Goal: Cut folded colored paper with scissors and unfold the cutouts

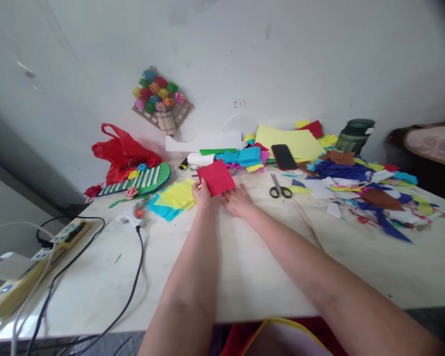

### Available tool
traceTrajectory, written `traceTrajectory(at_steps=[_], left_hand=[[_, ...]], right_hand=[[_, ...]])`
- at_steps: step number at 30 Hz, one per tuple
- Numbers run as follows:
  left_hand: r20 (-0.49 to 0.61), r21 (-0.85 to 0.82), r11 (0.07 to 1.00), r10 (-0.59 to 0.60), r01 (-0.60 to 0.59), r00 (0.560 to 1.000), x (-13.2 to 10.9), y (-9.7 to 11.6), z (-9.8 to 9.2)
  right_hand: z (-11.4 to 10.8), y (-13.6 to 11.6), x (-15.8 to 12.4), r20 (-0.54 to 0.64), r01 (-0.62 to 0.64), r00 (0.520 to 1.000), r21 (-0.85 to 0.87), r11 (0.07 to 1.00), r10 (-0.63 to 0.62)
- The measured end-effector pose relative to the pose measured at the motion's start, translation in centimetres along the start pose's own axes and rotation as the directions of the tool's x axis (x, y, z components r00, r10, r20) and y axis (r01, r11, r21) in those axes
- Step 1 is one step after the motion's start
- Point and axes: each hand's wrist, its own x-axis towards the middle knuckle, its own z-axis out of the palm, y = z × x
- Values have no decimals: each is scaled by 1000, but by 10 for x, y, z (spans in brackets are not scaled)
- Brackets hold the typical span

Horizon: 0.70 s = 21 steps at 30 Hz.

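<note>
A square of red paper is held at its left edge by my left hand, thumb on top. My right hand lies low by the paper's lower right corner, palm toward the table, its fingers stretched out and partly behind the red sheet. Whether the right fingertips touch the paper I cannot tell. Left of my hands lie yellow paper squares on top of blue paper. To the right, black-handled scissors rest on the table with a thin stick near them.
A white glue gun with a black cord and a yellow power strip are at left. Behind stand a green decorated board and a red plastic bag. A phone, paper scraps and a dark green bottle are at right.
</note>
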Motion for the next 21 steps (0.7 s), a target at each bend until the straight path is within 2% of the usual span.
traceTrajectory(at_steps=[5, 9, 13, 16, 21], left_hand=[[104, -32, 998, -41, 44, 994, -8, 7, 7], [235, -24, 996, -77, 85, 969, -15, 8, 10], [342, -27, 993, -100, 116, 934, -27, 9, 15], [384, 80, 993, -111, 86, 917, -35, 9, 19], [349, 392, 913, -29, -117, 937, -38, 9, 22]], right_hand=[[-7, 70, 1, -1, -126, 992, -80, 989, 127], [-6, 102, 0, -62, -268, 963, -89, 959, 263], [-5, 118, 0, -124, -394, 915, -65, 917, 384], [-8, 123, -2, -210, -469, 870, -72, 880, 446], [-17, 118, -6, -370, -468, 833, -76, 880, 411]])
